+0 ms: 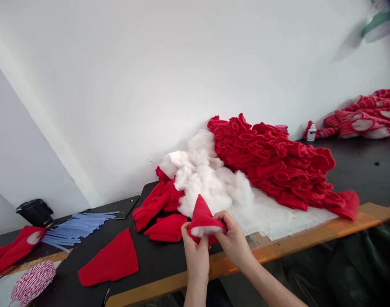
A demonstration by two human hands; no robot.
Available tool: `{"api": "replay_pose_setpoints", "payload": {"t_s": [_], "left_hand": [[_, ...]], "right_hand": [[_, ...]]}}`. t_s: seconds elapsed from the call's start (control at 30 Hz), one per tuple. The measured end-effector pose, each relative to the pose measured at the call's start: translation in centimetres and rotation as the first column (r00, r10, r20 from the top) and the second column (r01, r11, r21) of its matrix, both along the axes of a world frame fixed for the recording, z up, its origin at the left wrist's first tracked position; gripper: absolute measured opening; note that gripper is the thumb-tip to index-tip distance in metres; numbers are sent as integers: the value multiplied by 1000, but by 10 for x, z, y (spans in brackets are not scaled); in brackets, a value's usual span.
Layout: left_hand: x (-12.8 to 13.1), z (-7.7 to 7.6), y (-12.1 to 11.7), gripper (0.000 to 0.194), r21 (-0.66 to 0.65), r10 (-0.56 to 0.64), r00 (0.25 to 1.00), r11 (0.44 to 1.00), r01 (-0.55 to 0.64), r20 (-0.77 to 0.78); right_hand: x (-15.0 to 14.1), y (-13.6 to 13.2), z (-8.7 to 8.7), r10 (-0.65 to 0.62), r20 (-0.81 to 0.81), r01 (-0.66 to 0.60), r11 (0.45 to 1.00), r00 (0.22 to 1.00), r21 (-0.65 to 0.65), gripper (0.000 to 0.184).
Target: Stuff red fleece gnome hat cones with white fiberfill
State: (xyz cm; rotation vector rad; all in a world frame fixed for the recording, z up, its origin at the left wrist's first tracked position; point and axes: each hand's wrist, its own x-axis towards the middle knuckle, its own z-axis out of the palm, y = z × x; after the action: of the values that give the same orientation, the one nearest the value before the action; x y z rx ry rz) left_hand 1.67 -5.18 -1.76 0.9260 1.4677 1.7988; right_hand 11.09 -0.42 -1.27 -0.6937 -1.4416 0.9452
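Note:
Between my hands is a small red felt cone hat (202,214), its tip pointing up and away from me, with white stuffing showing along its open edge. My left hand (195,255) pinches the left side of the rim. On the right side, my right hand (234,241) grips the rim with thumb and fingers. Just beyond the hat lies a heap of white fibre stuffing (204,183). Folded red felt pieces (167,228) sit left of the heap, and a flat red felt piece (113,261) lies farther left on the black table (124,279).
A big pile of red felt pieces (272,162) leans by the wall. Blue strips (78,228), a black container (35,212) and red-and-white twine (33,281) are at left. At the far right are a small white bottle (311,132) and striped red items (363,121).

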Motion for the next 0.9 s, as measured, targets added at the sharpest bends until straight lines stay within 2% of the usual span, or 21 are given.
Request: {"api": "replay_pose_setpoints", "payload": {"t_s": [0.07,0.1,0.17,0.23,0.27,0.33,0.37,0.43,0.47,0.5,0.53,0.57,0.6,0.63,0.7,0.77,0.83,0.9], "left_hand": [[-8,7,-8,48,13,-63,998,998,63,24],[-13,10,-10,48,47,-46,999,998,44,27],[-23,12,-10,42,86,38,999,996,-36,-19],[-28,9,-4,37,103,125,982,988,-111,-141],[-29,6,0,35,122,171,962,982,-147,-213],[-26,3,3,33,172,231,921,968,-184,-314],[-22,3,3,32,192,238,919,964,-184,-314],[-15,8,-1,33,187,158,977,974,-129,-147],[-11,13,-3,35,164,57,998,985,-60,24],[-8,18,-5,39,141,-72,972,989,41,225],[-5,23,-6,44,134,-198,887,979,155,417],[-2,27,-6,47,147,-296,767,954,260,569],[1,31,-5,47,171,-353,653,929,327,670],[4,33,-4,43,192,-372,575,917,349,729],[8,34,1,33,218,-344,525,932,288,779],[11,31,5,36,226,-298,536,954,197,790],[12,28,7,42,225,-266,543,964,143,796],[11,26,7,45,222,-253,530,967,122,809]], "right_hand": [[4,2,1,-36,19,36,999,999,15,21],[7,2,2,-23,26,22,1000,999,15,23],[12,2,4,82,53,-83,996,995,28,26],[16,1,5,181,86,-187,981,980,57,27],[16,0,5,187,95,-193,979,978,66,25],[17,1,6,105,84,-111,992,991,64,15],[18,2,7,51,62,-54,997,997,49,11],[21,6,10,16,7,-16,1000,1000,14,8],[24,8,11,40,-17,-40,999,999,3,7],[28,9,13,80,-31,-80,997,996,-1,7],[31,10,15,120,-19,-120,993,993,9,6],[34,10,16,145,21,-146,989,989,41,6],[36,8,17,136,75,-143,985,988,94,8],[38,6,16,80,123,-100,982,989,163,12],[38,-3,11,-125,147,73,945,981,319,21],[37,-15,1,-278,118,205,881,953,427,29],[34,-26,-10,-282,157,182,867,946,464,36],[30,-33,-19,-233,237,103,883,943,458,43]]}}
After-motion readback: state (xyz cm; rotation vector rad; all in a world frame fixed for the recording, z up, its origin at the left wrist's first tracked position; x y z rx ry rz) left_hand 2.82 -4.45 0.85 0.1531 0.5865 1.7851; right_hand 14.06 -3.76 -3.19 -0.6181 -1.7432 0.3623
